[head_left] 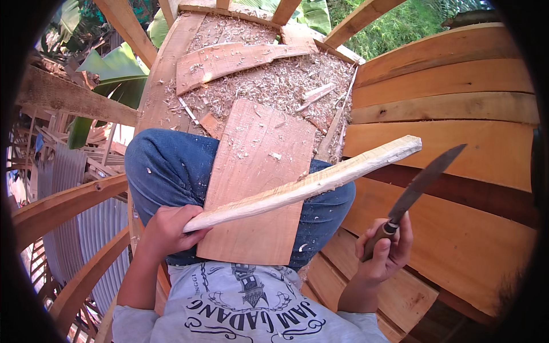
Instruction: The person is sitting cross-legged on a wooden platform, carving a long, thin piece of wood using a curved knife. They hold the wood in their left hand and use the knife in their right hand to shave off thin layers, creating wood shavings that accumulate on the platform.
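Note:
My left hand (171, 231) is closed round the near end of a pale, whittled wooden stick (309, 186). The stick slants up to the right over my lap, its far end raised past my right knee. In my right hand (389, 248) is a knife (423, 184), gripped by its wooden handle. Its dark blade points up and to the right, apart from the stick. A flat wooden board (257, 148) lies across my thighs under the stick, with a few shavings on it.
Wood shavings (269, 80) cover the floor ahead, with a curved plank (229, 63) and offcuts among them. A plank wall (440, 160) stands close on my right. Wooden rails (74, 206) run along the left, with corrugated sheets (103, 246) beyond.

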`<state>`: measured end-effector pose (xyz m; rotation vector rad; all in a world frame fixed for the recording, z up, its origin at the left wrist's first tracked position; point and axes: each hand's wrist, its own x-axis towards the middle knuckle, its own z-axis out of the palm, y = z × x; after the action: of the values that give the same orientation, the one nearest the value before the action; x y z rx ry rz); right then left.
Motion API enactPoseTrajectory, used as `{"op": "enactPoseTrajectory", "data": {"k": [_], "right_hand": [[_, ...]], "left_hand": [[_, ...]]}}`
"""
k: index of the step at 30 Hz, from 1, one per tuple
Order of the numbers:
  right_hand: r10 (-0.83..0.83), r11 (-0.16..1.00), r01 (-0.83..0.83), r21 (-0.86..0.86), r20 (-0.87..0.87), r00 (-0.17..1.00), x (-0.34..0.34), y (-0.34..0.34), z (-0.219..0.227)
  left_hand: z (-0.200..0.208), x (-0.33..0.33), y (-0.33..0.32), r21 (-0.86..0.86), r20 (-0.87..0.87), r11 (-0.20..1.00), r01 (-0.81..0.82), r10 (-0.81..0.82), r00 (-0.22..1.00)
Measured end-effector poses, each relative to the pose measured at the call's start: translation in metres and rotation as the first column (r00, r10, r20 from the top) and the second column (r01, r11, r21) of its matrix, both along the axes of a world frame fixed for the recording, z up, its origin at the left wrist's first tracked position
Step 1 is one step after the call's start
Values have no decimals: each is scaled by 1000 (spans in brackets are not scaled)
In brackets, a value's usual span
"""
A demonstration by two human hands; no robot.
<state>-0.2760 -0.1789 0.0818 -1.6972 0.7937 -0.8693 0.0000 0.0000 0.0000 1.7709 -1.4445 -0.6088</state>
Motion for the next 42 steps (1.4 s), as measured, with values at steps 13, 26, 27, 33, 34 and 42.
{"op": "enactPoseTrajectory", "data": {"k": [13,26,27,33,34,42], "right_hand": [[54,985,-75,-156,-133,990,3,-5,-6],[-304,952,302,56,312,900,20,-4,10],[-104,992,112,-59,132,986,17,-4,5],[-197,980,176,94,346,917,13,-14,15],[-258,964,211,162,375,891,17,-11,17],[-38,993,48,-105,94,995,17,-14,6]], "left_hand": [[-4,0,6,-7,8,1000,-19,19,1000],[1,3,3,-4,-27,1000,29,-29,999],[-1,3,3,-4,-7,1000,15,-15,1000],[-1,2,6,-21,-20,1000,12,-13,1000],[0,4,5,-6,-25,1000,20,-20,999],[2,5,4,2,-45,1000,15,-14,999]]}}
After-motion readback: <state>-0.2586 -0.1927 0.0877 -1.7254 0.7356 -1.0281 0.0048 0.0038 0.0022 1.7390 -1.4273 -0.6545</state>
